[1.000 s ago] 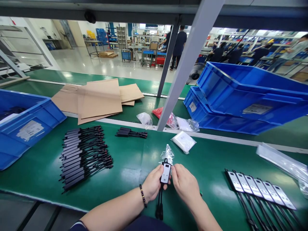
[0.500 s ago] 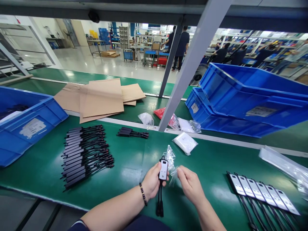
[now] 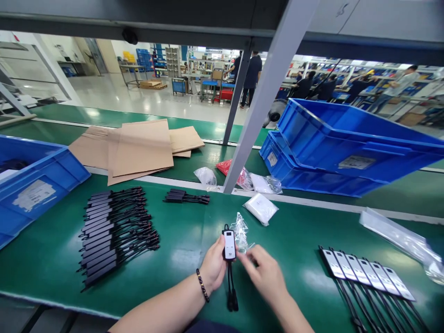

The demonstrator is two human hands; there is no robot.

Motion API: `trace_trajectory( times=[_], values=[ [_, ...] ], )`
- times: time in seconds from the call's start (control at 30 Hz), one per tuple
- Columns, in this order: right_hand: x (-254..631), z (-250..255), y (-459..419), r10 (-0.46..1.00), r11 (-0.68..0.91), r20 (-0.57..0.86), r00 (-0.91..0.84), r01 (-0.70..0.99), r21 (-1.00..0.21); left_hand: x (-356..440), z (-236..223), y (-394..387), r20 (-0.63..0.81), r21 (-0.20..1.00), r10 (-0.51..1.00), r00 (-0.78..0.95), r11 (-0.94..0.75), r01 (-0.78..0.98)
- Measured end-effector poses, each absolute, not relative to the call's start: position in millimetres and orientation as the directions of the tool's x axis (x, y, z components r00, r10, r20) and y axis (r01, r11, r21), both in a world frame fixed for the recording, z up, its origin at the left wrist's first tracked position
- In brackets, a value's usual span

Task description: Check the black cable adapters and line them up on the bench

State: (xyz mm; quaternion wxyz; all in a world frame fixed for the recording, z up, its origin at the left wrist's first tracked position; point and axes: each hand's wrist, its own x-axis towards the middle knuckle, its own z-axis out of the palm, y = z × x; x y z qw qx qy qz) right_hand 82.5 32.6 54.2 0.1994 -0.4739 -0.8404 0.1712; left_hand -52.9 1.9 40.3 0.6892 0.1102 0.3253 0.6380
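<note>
My left hand [image 3: 213, 267] is closed round a small black module [image 3: 229, 244] with a white label on its face. Two black cables hang down from the module toward me. My right hand [image 3: 264, 273] sits just right of it, fingertips pinched on a bit of clear film [image 3: 250, 249] beside the crumpled clear wrapper [image 3: 240, 231] on the green table [image 3: 187, 240]. A dark bead bracelet is on my left wrist.
A pile of black modules with cables [image 3: 114, 231] lies to the left, a small bundle [image 3: 185, 198] behind. Labelled modules [image 3: 367, 274] lie in a row at right. Blue bins [image 3: 31, 185] [image 3: 347, 148], cardboard sheets [image 3: 138, 145], white packets [image 3: 261, 208], a slanted post [image 3: 263, 99].
My right hand let go of the module's right edge, pulled off a strip of clear film, and now sits lower beside it. The left hand keeps holding the module upright.
</note>
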Motion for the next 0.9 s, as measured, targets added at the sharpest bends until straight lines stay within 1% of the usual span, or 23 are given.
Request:
trace_trajectory(
  times=[0.03, 0.1, 0.2, 0.3, 0.4, 0.5, 0.6, 0.67, 0.7, 0.73, 0.8, 0.83, 0.9],
  values=[
    [79, 52, 23, 0.842, 0.514, 0.137, -0.522, 0.699, -0.497, -52, 40, 1, -0.304, 0.556, 0.953, -0.011, 0.168, -0.814],
    [73, 44, 7, 0.826, 0.523, 0.090, -0.556, 0.697, -0.491, -49, 40, -1, -0.289, 0.544, 0.956, 0.048, 0.205, -0.814],
    [76, 39, -4, 0.856, 0.493, 0.089, -0.510, 0.750, -0.441, -46, 40, -7, -0.253, 0.557, 0.949, 0.189, 0.303, -0.773],
    [103, 43, -3, 0.889, 0.448, 0.099, -0.447, 0.807, -0.385, -46, 40, -12, -0.208, 0.608, 0.921, 0.331, 0.386, -0.694],
    [149, 48, 5, 0.935, 0.354, 0.062, -0.349, 0.906, -0.231, -47, 38, -13, -0.195, 0.695, 0.906, 0.375, 0.398, -0.599],
    [198, 44, 19, 0.979, 0.201, -0.013, -0.202, 0.978, -0.053, -46, 37, -11, -0.215, 0.803, 0.923, 0.320, 0.354, -0.479],
    [238, 37, 35, 0.995, 0.071, -0.070, -0.067, 0.996, 0.055, -49, 48, -14, -0.161, 0.933, 0.946, 0.281, 0.239, -0.270],
    [258, 36, 41, 0.997, -0.024, -0.067, 0.031, 0.994, 0.103, -57, 64, -19, -0.073, 0.992, 0.943, 0.324, 0.101, -0.070],
    [265, 37, 42, 0.995, -0.079, -0.046, 0.085, 0.990, 0.117, -63, 73, -23, -0.027, 0.999, 0.936, 0.350, 0.014, 0.040],
    [271, 39, 43, 0.990, -0.134, -0.023, 0.138, 0.984, 0.121, -71, 81, -25, 0.014, 0.985, 0.931, 0.364, -0.075, 0.152],
    [277, 45, 41, 0.976, -0.218, 0.019, 0.217, 0.972, 0.094, -90, 93, -28, 0.075, 0.908, 0.940, 0.332, -0.202, 0.367],
    [277, 47, 39, 0.971, -0.236, 0.037, 0.234, 0.969, 0.068, -102, 95, -26, 0.094, 0.853, 0.952, 0.292, -0.228, 0.468],
    [271, 52, 35, 0.972, -0.227, 0.056, 0.226, 0.974, 0.013, -129, 93, -19, 0.126, 0.717, 0.977, 0.170, -0.208, 0.665]
  ],
)
